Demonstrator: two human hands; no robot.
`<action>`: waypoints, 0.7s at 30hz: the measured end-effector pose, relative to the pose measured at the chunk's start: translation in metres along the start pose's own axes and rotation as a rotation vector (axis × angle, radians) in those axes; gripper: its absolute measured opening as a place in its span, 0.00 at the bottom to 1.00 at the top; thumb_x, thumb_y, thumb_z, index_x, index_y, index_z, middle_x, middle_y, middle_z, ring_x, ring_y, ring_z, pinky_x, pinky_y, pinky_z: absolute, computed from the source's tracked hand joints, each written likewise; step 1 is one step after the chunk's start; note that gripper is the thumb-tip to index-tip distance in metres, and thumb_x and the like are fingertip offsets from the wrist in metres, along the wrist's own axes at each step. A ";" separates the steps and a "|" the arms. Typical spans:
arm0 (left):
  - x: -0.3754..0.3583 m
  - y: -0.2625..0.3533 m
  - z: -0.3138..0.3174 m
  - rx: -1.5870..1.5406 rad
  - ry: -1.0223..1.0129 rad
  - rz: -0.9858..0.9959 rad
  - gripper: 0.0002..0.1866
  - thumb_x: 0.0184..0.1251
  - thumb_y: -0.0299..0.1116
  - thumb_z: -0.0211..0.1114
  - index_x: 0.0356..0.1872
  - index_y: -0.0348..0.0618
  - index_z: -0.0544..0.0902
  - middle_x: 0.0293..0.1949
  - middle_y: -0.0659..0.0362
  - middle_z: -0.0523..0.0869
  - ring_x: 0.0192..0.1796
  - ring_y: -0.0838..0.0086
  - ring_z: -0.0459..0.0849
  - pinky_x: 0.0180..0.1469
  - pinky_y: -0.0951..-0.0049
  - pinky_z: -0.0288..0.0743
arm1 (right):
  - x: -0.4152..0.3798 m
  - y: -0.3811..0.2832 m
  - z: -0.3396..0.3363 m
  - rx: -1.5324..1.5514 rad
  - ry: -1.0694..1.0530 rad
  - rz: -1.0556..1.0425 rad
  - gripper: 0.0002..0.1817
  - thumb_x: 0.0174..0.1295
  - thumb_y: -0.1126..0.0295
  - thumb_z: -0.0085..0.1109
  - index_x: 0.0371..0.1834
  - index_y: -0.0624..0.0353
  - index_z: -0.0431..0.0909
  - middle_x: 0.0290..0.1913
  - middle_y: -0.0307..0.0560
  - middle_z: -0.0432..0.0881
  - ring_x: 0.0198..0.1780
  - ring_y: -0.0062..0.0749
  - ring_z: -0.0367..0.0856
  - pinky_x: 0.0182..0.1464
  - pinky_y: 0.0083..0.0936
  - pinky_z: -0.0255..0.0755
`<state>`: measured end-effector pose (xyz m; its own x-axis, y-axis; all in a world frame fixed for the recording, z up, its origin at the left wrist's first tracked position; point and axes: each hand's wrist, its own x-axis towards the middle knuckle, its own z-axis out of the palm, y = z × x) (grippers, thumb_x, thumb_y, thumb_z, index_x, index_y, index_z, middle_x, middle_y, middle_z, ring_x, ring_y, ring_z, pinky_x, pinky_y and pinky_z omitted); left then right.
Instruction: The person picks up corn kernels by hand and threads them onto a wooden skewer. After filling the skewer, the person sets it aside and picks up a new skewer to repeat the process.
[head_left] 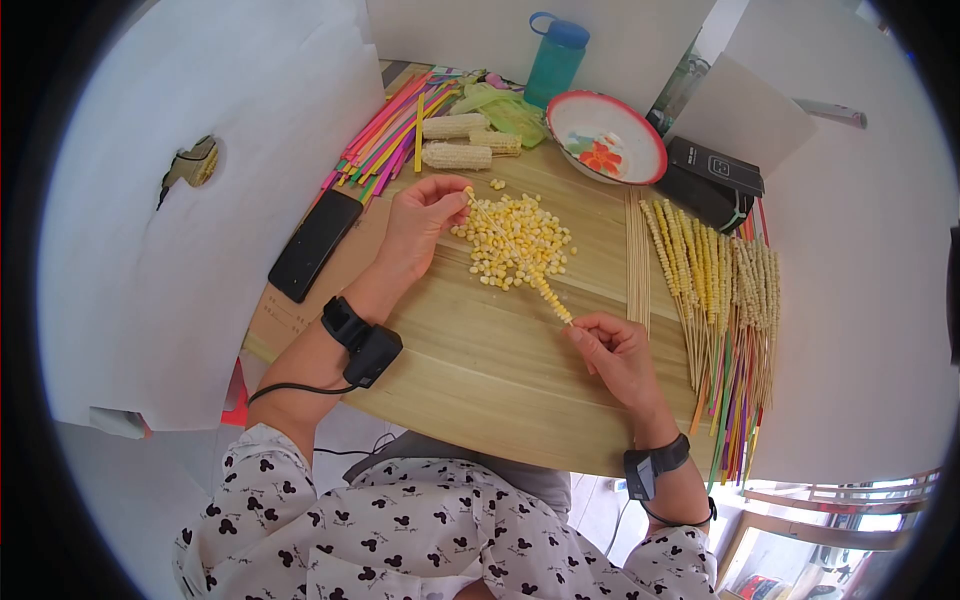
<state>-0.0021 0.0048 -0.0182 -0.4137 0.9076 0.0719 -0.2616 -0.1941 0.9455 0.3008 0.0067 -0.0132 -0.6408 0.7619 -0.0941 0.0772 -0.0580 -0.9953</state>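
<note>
A thin wooden skewer runs between my two hands, its lower right part strung with yellow corn kernels (549, 297). My left hand (428, 218) pinches a kernel at the skewer's upper left end. With fingers closed, my right hand (618, 357) grips the lower end, just past the threaded kernels. Beneath the skewer lies a pile of loose kernels (525, 235) on the wooden table (480, 370). Right of the pile, bare skewers (637, 260) lie in a bundle. Farther right are several skewers filled with kernels (700, 262).
Several stripped cobs (456, 156), colourful strips (385, 135) and a green bag (505, 110) lie at the back left. Behind stand a blue bottle (556, 62) and a red-rimmed bowl (607, 125). A black box (710, 180) is at the right, a phone (314, 245) at the left.
</note>
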 end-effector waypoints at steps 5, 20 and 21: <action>0.000 0.000 0.000 0.012 0.004 0.007 0.08 0.61 0.25 0.64 0.41 0.38 0.81 0.31 0.62 0.83 0.31 0.82 0.80 0.35 0.82 0.74 | 0.000 0.001 0.000 0.005 -0.006 -0.002 0.06 0.65 0.70 0.60 0.39 0.62 0.80 0.21 0.26 0.72 0.20 0.06 0.62 0.20 0.09 0.53; 0.001 -0.001 -0.001 0.006 0.017 0.008 0.09 0.60 0.25 0.64 0.41 0.37 0.81 0.30 0.62 0.83 0.30 0.81 0.79 0.35 0.81 0.74 | 0.000 0.000 0.000 0.003 -0.008 -0.005 0.07 0.65 0.71 0.60 0.39 0.63 0.80 0.22 0.26 0.73 0.21 0.06 0.62 0.21 0.09 0.53; 0.001 0.000 -0.001 0.005 0.020 0.008 0.09 0.60 0.25 0.64 0.41 0.37 0.81 0.30 0.62 0.83 0.30 0.81 0.79 0.35 0.81 0.74 | 0.000 0.000 0.000 0.003 -0.009 -0.010 0.07 0.65 0.71 0.60 0.39 0.63 0.80 0.22 0.26 0.73 0.21 0.06 0.62 0.21 0.09 0.53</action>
<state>-0.0027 0.0053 -0.0188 -0.4331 0.8984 0.0728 -0.2542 -0.1992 0.9464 0.3008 0.0066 -0.0132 -0.6487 0.7563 -0.0847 0.0690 -0.0524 -0.9962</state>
